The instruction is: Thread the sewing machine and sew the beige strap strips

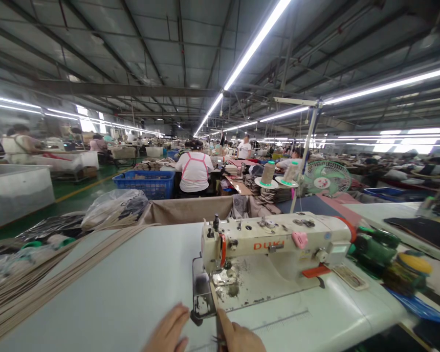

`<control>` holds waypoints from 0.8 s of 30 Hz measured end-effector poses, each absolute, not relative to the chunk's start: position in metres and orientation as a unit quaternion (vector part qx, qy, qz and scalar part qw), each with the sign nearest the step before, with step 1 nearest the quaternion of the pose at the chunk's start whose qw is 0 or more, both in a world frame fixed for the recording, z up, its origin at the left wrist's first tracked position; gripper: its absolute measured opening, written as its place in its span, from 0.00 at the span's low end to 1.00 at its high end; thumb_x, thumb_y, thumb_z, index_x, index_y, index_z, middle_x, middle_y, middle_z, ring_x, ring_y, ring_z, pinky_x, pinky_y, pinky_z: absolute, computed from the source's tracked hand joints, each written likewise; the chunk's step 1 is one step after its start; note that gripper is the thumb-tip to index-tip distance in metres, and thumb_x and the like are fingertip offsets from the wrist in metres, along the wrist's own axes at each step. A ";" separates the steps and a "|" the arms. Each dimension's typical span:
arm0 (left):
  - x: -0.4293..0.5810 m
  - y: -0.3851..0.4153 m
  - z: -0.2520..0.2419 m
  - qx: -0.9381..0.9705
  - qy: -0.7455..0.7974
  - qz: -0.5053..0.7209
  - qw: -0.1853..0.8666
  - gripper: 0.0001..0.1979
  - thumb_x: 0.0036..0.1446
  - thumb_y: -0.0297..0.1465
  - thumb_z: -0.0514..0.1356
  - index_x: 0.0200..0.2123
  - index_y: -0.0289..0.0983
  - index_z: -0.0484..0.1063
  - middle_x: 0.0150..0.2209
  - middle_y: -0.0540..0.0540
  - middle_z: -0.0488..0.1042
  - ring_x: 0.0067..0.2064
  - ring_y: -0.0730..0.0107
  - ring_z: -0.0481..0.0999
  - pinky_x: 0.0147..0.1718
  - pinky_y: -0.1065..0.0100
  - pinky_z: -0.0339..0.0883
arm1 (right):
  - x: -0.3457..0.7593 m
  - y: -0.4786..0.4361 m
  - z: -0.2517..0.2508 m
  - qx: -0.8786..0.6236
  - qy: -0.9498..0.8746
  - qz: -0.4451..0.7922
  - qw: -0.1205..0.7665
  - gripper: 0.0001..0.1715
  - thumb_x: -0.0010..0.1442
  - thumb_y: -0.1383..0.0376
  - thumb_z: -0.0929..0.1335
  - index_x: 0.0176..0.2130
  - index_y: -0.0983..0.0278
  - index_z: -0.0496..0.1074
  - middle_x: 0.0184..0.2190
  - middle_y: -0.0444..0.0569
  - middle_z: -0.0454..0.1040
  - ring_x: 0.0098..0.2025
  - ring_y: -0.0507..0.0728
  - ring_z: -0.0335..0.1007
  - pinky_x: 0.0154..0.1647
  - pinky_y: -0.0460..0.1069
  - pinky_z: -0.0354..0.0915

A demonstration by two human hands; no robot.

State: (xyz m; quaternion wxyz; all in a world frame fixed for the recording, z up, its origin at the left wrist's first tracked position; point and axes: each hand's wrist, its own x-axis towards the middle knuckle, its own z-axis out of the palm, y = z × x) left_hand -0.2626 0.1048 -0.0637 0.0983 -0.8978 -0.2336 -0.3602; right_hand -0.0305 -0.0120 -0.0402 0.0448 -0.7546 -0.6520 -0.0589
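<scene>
On the left, long beige strips (64, 274) are lying along the table (139, 274), probably for easy reach, and nearer, the left hand (167, 330) is showing loosely spread fingers, gripping nothing visible. Just right, a narrow strip (213, 296) is running to the needle end of the sewing machine (267, 252), the right hand (242, 338) laying a straight index finger on it, seemingly guiding it; whether its curling fingers are holding anything, I can't tell.
</scene>
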 end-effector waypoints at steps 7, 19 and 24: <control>-0.183 0.088 -0.060 -0.895 -0.291 -0.312 0.131 0.22 0.63 0.31 0.59 0.60 0.37 0.70 0.61 0.44 0.76 0.61 0.53 0.76 0.53 0.53 0.80 | -0.032 -0.014 -0.036 -0.753 -0.654 -0.039 0.063 0.46 0.50 0.75 0.68 0.67 0.61 0.67 0.37 0.53 0.84 0.37 0.63 0.83 0.37 0.49 0.75; -0.179 0.074 -0.053 -0.914 -0.300 -0.244 0.127 0.27 0.67 0.30 0.57 0.67 0.32 0.62 0.67 0.41 0.68 0.67 0.55 0.69 0.60 0.52 0.74 | -0.034 -0.019 -0.033 -0.747 -0.659 -0.023 0.083 0.44 0.55 0.75 0.67 0.69 0.61 0.64 0.39 0.52 0.83 0.38 0.63 0.82 0.38 0.50 0.72; -0.178 0.072 -0.050 -0.911 -0.310 -0.249 0.105 0.27 0.68 0.30 0.57 0.68 0.32 0.61 0.67 0.40 0.68 0.67 0.54 0.69 0.62 0.52 0.73 | -0.034 -0.020 -0.034 -0.747 -0.660 -0.023 0.081 0.43 0.56 0.75 0.67 0.69 0.60 0.64 0.40 0.53 0.83 0.40 0.61 0.82 0.40 0.49 0.72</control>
